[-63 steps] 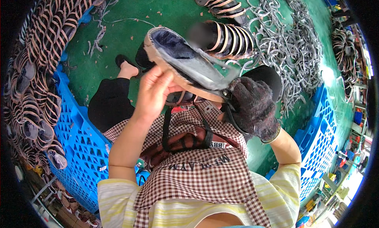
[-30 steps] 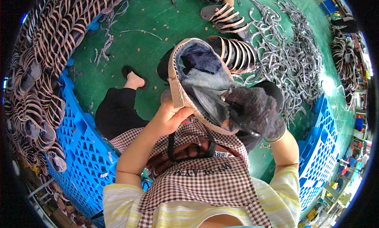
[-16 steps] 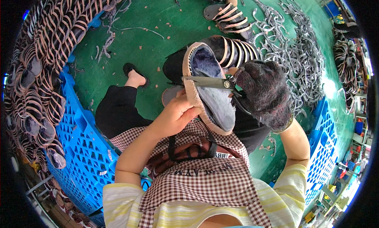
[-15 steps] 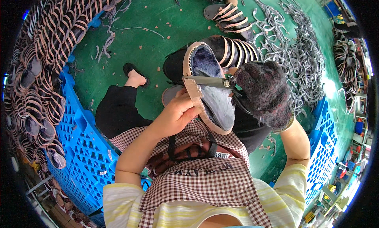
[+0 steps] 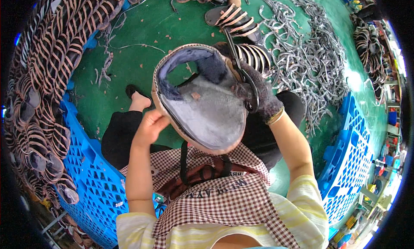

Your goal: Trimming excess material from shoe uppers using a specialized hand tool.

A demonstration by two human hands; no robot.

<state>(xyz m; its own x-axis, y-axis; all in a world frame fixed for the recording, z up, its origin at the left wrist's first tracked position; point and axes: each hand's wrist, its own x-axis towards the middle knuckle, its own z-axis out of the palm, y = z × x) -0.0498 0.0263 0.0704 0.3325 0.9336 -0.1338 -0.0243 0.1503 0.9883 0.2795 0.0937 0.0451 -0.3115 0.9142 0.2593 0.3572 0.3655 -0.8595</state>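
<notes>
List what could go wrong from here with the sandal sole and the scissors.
The gloved right hand holds black scissors against the grey sandal sole; a slip might nick the sole's tan edge, or the bare left hand gripping the opposite rim.
The left hand pinches only the rim, so the sole could twist or drop.
Grey straps litter the green floor near the foot; they might snag it.
</notes>
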